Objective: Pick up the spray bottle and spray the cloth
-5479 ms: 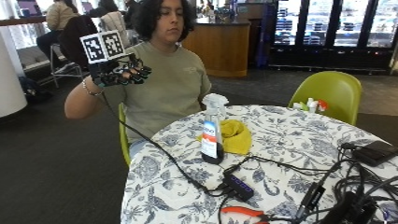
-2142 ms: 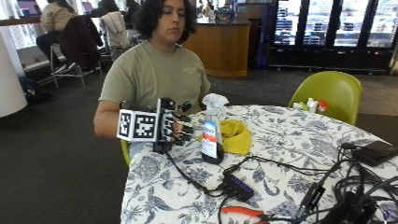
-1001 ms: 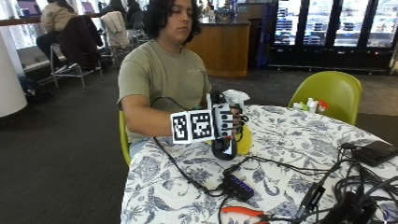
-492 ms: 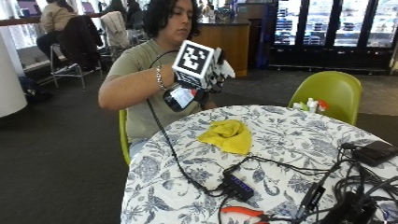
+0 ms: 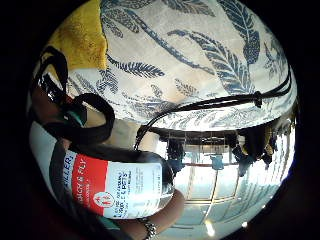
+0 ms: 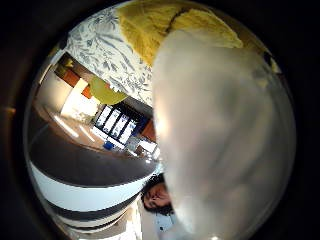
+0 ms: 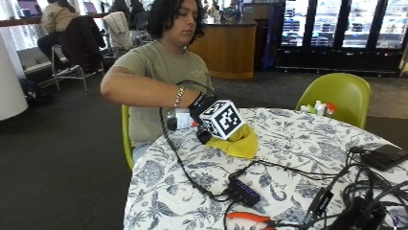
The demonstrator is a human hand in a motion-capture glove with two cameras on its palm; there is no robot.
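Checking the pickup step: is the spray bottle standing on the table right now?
No, the spray bottle lies tipped in the gloved right hand, held above the yellow cloth, clear of the table.

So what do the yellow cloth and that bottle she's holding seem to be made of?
The yellow cloth looks like soft woven or microfibre fabric: matte, crumpled into folds on the table. The spray bottle seems to be plastic with a glossy printed label in red and white; its rounded end catches reflections. Its cloudy white spray head also looks like plastic, though that's less sure.

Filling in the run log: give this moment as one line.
hand: gripping spray bottle | bottle: lifted, tipped toward yellow cloth | cloth: on table | spray: none visible
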